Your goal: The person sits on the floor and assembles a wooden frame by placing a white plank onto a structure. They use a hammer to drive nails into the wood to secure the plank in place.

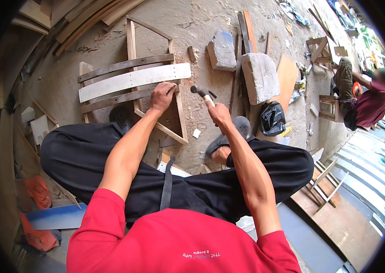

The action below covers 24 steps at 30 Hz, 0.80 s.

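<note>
In front of me on the ground lies a wooden frame point(179, 111) of thin upright pieces. Two weathered grey slats point(119, 99) and one white-painted slat point(131, 82) run across it. My left hand point(162, 96) rests at the right end of the nearest grey slat, its fingertips pinched together; whatever they pinch is too small to make out. Just right of the frame, my right hand point(220, 114) grips the handle of a hammer point(207, 96). The hammer's dark head is raised near the left fingertips, apart from the wood.
Two pale blocks point(260, 78) stand right of the frame beside wooden strips and a black plastic bag point(272, 119). Planks point(72, 25) are stacked at the far left. Orange cloth point(37, 232) lies lower left. Another person point(370, 107) sits at the far right.
</note>
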Each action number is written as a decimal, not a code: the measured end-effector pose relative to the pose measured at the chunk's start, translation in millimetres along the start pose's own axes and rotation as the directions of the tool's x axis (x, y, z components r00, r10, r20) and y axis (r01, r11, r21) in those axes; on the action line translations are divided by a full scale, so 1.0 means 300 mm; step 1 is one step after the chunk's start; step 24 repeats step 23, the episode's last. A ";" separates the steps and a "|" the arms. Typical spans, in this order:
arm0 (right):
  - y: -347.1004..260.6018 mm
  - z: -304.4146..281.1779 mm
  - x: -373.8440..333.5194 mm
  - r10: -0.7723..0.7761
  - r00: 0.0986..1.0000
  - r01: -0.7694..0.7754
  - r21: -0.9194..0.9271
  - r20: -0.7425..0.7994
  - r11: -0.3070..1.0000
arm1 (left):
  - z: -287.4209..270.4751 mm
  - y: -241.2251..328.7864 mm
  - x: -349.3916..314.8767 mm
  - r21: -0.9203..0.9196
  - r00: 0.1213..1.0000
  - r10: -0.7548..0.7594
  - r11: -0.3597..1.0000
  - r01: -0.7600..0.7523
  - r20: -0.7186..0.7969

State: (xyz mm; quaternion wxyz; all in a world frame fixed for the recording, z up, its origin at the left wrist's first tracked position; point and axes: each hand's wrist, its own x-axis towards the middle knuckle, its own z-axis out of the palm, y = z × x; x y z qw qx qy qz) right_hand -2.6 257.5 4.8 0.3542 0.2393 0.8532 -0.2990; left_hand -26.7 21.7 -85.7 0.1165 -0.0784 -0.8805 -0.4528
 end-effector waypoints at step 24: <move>-0.166 0.217 -0.159 -0.227 0.931 0.329 0.391 -0.285 0.859 | -0.019 -0.031 0.005 -0.026 0.997 0.028 0.999 -0.026 0.070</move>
